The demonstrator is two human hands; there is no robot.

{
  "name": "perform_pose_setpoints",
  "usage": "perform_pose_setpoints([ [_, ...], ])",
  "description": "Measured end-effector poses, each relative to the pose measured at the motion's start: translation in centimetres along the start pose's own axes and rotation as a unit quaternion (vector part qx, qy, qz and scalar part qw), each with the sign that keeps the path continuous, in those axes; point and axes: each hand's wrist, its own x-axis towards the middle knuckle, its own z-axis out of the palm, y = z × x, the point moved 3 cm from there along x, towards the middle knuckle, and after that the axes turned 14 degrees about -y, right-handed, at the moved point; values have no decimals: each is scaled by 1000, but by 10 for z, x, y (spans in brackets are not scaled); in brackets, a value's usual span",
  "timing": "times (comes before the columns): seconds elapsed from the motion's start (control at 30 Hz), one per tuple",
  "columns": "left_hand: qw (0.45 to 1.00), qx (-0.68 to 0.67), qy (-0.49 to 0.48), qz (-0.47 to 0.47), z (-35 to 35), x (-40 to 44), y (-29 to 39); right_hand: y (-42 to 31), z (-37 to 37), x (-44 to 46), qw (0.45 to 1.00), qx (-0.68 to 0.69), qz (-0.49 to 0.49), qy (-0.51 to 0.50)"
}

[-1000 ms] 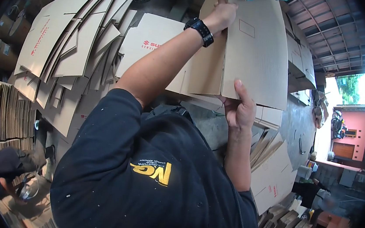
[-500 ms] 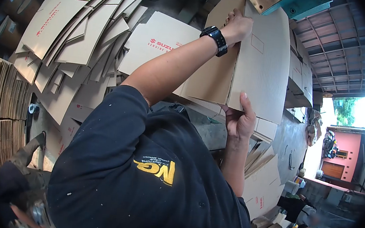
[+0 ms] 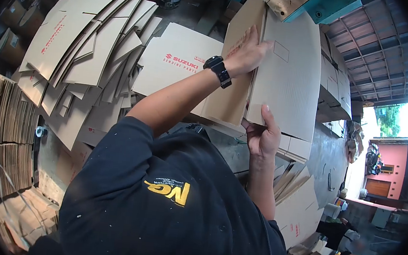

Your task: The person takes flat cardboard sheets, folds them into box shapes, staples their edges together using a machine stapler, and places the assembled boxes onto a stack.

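My left hand (image 3: 247, 55), with a black watch (image 3: 217, 71) on its wrist, lies flat with fingers stretched out against a folded cardboard carton (image 3: 287, 84). It touches the carton's brown printed panel near the upright fold. At the carton's near edge, my right hand (image 3: 264, 136) grips the cardboard, thumb on top; its other fingers are partly hidden beneath. A machine head with a metal plate and teal body (image 3: 307, 2) stands over the carton's far end. Left of my left hand is a flat carton sheet (image 3: 172, 50) printed in red with "SUZUKI GENUINE PARTS".
A leaning, fanned pile of flat cartons (image 3: 75, 31) fills the left. Bundled cardboard stacks (image 3: 4, 113) stand beyond it. More folded cartons (image 3: 336, 81) sit to the right, with loose sheets (image 3: 299, 205) below. Another person (image 3: 338, 234) is at the lower right.
My left hand has come nearer and flattened along the carton's panel, where print now shows. My right hand keeps its grip at the near edge. The person at lower left has mostly left view.
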Motion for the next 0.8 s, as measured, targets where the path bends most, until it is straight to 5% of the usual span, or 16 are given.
perform_pose_setpoints([
  [0.3, 993, -114, -27, 19, -9, -12, 4, -6, -4, -20, 994, 86, -49, 45],
  [0.53, 976, -47, 45, -209, -83, -46, -21, 3, -18, -24, 985, 117, -62, 108],
  [0.6, 973, 88, 100, -187, -124, -33, -26, 7, -22, -26, 988, 112, -22, 100],
  [0.67, 977, 169, 127, 32, -147, 1, 41, 12, -37, -23, 989, 111, -27, 99],
  [0.7, 964, 154, 163, 142, -151, 24, 92, 15, -43, -23, 988, 102, -20, 111],
  [0.8, 926, 262, 131, 238, -138, 79, 286, 15, -50, -16, 989, 94, -24, 116],
])
